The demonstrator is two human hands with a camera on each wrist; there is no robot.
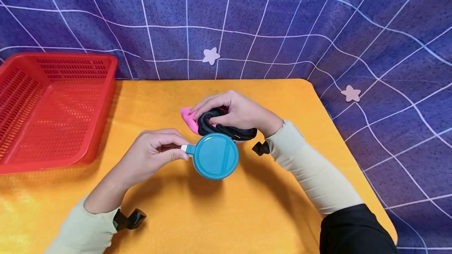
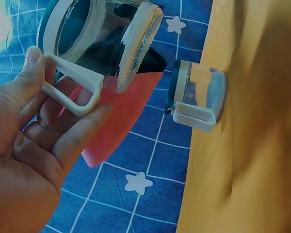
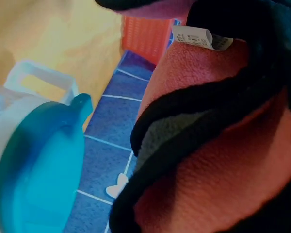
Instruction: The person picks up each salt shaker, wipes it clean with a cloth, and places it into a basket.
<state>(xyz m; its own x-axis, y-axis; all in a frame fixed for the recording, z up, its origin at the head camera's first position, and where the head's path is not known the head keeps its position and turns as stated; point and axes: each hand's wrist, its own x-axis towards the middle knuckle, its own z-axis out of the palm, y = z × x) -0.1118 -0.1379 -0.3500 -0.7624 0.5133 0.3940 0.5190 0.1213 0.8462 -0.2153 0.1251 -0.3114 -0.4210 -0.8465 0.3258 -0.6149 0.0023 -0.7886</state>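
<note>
My left hand (image 1: 152, 154) pinches the white handle of a jar, whose teal lid (image 1: 216, 156) faces up in the head view. The left wrist view shows the jar's clear body (image 2: 94, 29) and its pale, ridged base; the hand (image 2: 36, 131) has its thumb and fingers at the handle. My right hand (image 1: 236, 111) grips a bunched pink cloth (image 1: 190, 120) with black edging, just beyond the lid. Folds of the cloth (image 3: 199, 65) and a small white label fill much of the right wrist view, which hides the right hand.
A second clear jar (image 2: 200, 87) with a white handle stands on the orange table (image 1: 159, 101); in the head view the cloth and right hand mostly cover it. A red basket (image 1: 86, 160) stands at the left. A blue gridded curtain (image 1: 169, 15) hangs behind the table.
</note>
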